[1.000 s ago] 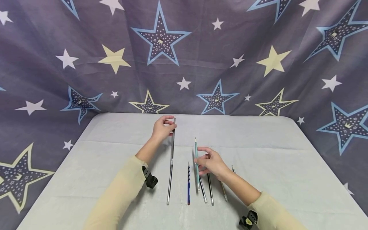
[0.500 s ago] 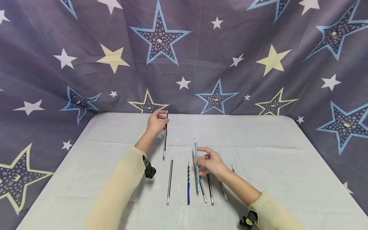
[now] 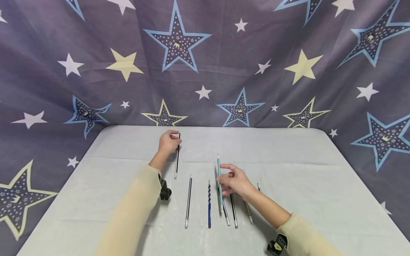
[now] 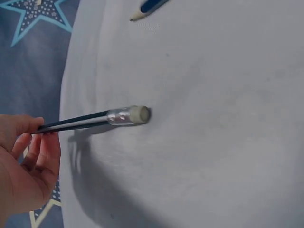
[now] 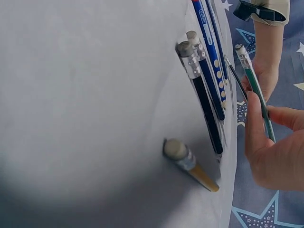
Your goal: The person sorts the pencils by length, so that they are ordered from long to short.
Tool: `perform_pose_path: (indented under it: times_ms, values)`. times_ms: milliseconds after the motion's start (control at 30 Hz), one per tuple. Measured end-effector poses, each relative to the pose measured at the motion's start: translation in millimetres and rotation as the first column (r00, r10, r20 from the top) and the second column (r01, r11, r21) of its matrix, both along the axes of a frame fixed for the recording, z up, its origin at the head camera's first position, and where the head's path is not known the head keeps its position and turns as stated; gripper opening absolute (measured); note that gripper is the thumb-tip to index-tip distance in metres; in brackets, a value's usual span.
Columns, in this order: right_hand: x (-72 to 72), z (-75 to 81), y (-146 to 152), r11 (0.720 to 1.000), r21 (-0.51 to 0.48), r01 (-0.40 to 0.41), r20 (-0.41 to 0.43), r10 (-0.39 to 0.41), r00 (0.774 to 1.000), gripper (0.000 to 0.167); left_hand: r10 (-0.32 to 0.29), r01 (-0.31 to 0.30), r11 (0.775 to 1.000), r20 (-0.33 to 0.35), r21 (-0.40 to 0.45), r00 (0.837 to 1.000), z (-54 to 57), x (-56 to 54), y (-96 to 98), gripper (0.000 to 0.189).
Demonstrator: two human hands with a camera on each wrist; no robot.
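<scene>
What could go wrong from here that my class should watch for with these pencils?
The left grip holds the black pencil near its far end, so its eraser end might swing into the dark pencil nearby. The right grip holds the teal pencil beside the blue pencil in the head view; lowering it could knock that one. The tan pencil is partly hidden by the right forearm, which might brush it.

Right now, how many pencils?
8: dark pencil in left hand; teal pencil in right hand, three pencils below it; two pencils between; pencil tip by right forearm; more may hide.
</scene>
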State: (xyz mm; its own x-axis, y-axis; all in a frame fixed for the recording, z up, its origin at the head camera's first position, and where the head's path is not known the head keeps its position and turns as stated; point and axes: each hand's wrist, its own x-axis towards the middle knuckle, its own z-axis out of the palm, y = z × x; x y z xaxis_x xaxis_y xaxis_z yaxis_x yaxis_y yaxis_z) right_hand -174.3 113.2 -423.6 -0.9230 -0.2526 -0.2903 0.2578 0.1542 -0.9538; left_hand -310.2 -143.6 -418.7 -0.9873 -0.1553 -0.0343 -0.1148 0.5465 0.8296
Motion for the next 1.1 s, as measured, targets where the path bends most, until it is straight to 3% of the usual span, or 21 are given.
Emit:
perform_pose_path:
  times_ms: [333, 667, 800, 967, 1100]
  values:
    - [0.5, 0.6, -2, 1.000, -0.008, 0.001, 0.016, -0.001, 1.000, 0.058, 0.010, -0.007, 0.993, 0.028, -0.115, 1.000, -18.9, 1.0, -10.2, 0.039]
    - [-3.5, -1.1, -6, 1.000, 0.013, -0.002, 0.000, 0.002, 1.000, 0.057, -0.063, 0.073, 0.955, 0.042, -0.287, 0.997, -22.0, 4.1, -8.7, 0.037]
    - [-9.3, -1.5, -7, 1.000, 0.024, -0.006, -0.016, 0.007, 1.000, 0.057, -0.124, 0.136, 0.951, 0.062, -0.277, 0.990, -22.6, 2.4, -12.0, 0.042]
    - [-17.5, -1.2, -9, 0.999, 0.030, 0.014, -0.018, -0.013, 1.000, 0.056, -0.208, 0.230, 0.951, 0.123, -0.205, 0.970, -21.0, 0.0, -17.5, 0.050]
    - [-23.6, 1.8, -13, 0.999, 0.015, 0.034, -0.002, -0.034, 0.999, 0.056, -0.230, 0.255, 0.952, 0.152, -0.169, 0.961, -18.4, 1.0, -19.1, 0.053]
